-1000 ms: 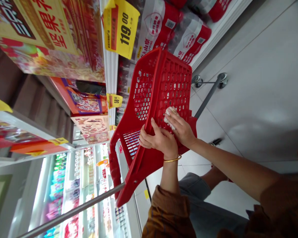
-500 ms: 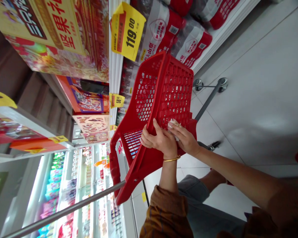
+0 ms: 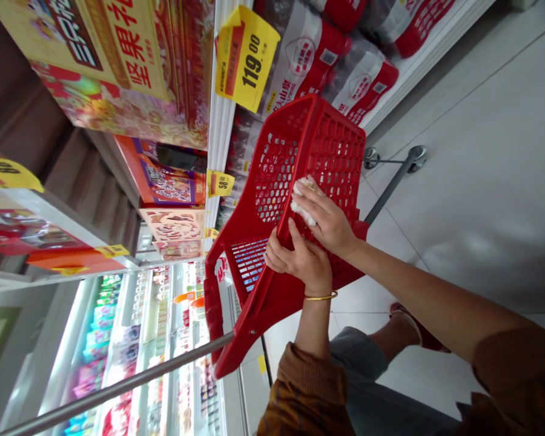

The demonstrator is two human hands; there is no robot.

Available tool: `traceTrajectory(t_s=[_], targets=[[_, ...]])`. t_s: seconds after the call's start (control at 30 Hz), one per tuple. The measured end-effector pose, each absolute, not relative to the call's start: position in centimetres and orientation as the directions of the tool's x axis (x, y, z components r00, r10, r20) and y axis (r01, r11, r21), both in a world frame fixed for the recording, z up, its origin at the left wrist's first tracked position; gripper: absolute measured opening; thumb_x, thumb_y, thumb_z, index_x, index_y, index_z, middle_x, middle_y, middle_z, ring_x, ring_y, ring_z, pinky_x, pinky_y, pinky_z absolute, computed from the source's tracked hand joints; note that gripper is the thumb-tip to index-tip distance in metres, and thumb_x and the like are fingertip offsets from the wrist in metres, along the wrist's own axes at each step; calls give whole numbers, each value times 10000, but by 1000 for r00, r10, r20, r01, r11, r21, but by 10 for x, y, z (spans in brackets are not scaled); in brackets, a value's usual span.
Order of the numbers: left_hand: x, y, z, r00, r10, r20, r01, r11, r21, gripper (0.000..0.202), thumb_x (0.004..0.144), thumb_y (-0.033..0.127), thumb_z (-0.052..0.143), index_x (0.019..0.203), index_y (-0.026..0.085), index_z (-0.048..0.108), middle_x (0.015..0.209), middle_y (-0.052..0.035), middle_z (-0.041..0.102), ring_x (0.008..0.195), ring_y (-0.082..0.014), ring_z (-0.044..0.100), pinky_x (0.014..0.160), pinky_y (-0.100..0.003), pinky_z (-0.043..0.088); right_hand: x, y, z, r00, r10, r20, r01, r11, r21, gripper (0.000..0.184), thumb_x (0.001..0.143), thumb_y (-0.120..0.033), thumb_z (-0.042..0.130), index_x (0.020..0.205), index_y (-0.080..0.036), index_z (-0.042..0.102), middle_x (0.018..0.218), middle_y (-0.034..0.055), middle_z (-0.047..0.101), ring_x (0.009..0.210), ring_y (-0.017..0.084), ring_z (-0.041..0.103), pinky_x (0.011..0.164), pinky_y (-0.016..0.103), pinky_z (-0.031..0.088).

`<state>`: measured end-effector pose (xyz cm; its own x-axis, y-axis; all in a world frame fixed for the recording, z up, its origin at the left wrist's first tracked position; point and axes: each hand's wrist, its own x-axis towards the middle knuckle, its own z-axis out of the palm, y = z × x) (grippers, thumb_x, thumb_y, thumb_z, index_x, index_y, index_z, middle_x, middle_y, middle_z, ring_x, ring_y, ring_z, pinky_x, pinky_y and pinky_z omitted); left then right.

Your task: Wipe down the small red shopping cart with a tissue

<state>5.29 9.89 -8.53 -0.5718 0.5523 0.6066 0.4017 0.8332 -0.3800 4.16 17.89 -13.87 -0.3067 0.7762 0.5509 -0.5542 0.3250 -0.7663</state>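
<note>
A red plastic shopping basket (image 3: 327, 145) with perforated walls sits tilted on a metal trolley frame. My left hand (image 3: 304, 263), with a gold bangle on the wrist, is closed around the basket's rim. My right hand (image 3: 329, 221) presses a crumpled white cloth (image 3: 300, 209) against the outside of the basket's wall, fingers closed over it. Both arms wear brown sleeves pushed up.
The trolley's grey handle bar (image 3: 118, 387) runs low at the left; its wheels (image 3: 413, 157) rest on pale floor tiles. Shelves behind hold packs of bottled water (image 3: 358, 79), gift boxes (image 3: 118, 66) and yellow price tags (image 3: 247, 57). A lit chilled display (image 3: 131, 339) stands beyond.
My right hand slid the cloth down to the rim by my left hand, then back up the basket wall. My left hand kept its grip on the rim.
</note>
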Motion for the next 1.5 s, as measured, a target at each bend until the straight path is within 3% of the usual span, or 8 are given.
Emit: traceTrajectory(t_s=[0.37, 0.6, 0.77, 0.9, 1.03, 1.2, 1.33, 1.5], targets=[[54, 82, -82, -525, 580, 623, 424, 813, -399, 361, 891, 243, 437, 1163, 254, 674, 1283, -135, 539, 1260, -285, 411, 1075, -523, 280, 64, 141, -151, -380, 703, 601, -582, 323, -746, 467, 969, -205, 420, 1431, -264, 373, 1487, 44, 404, 1409, 199, 307, 1181, 469, 313], [57, 58, -82, -474, 613, 633, 464, 784, -412, 341, 906, 259, 437, 1148, 229, 675, 1282, -148, 533, 1248, -280, 423, 1075, -495, 280, 72, 118, -161, -351, 644, 679, -611, 392, -688, 552, 947, -130, 457, 1462, -256, 304, 1468, 69, 428, 1401, 217, 316, 1166, 490, 332], [56, 40, -79, -471, 623, 625, 479, 775, -412, 371, 901, 282, 444, 1201, 156, 621, 1233, -175, 552, 1230, -283, 444, 1068, -490, 298, 76, 114, -170, -376, 578, 724, -633, 411, -656, 479, 949, -128, 454, 1418, -209, 393, 1432, 87, 474, 1393, 228, 324, 1148, 494, 351], [61, 36, -69, -546, 626, 557, 441, 780, -443, 477, 892, 307, 454, 1323, 110, 505, 1236, -194, 540, 1217, -298, 453, 1062, -501, 310, 76, 113, -175, -371, 547, 750, -638, 437, -634, 468, 941, -114, 467, 1398, -197, 421, 1413, 91, 498, 1394, 235, 322, 1136, 510, 369], [70, 46, -51, -628, 637, 447, 401, 757, -515, 509, 879, 258, 465, 1366, 112, 453, 1275, -190, 520, 1226, -304, 443, 1097, -545, 238, 74, 109, -178, -374, 552, 745, -621, 447, -643, 470, 936, -109, 472, 1395, -197, 423, 1411, 95, 500, 1387, 238, 337, 1125, 516, 391], [64, 68, -31, -623, 743, 245, 552, 640, -534, 603, 862, 137, 411, 1455, 114, 300, 1388, -155, 475, 1278, -259, 414, 1119, -459, 251, 74, 107, -178, -369, 546, 752, -625, 453, -636, 481, 936, -102, 462, 1408, -176, 403, 1410, 122, 495, 1393, 244, 327, 1117, 511, 402], [55, 75, -30, -618, 774, 138, 605, 580, -546, 641, 866, 121, 372, 1485, 110, 209, 1401, -153, 479, 1218, -238, 467, 1009, -399, 378, 77, 119, -167, -337, 618, 710, -615, 427, -663, 513, 942, -103, 430, 1438, -211, 355, 1433, 109, 471, 1387, 235, 348, 1127, 514, 386], [54, 76, -40, -651, 732, 202, 494, 610, -620, 687, 818, 96, 399, 1485, 132, 238, 1370, -143, 505, 1049, -257, 522, 893, -403, 417, 69, 148, -145, -257, 782, 568, -528, 378, -760, 534, 947, -135, 409, 1450, -295, 332, 1496, 40, 387, 1423, 238, 271, 1169, 530, 310]])
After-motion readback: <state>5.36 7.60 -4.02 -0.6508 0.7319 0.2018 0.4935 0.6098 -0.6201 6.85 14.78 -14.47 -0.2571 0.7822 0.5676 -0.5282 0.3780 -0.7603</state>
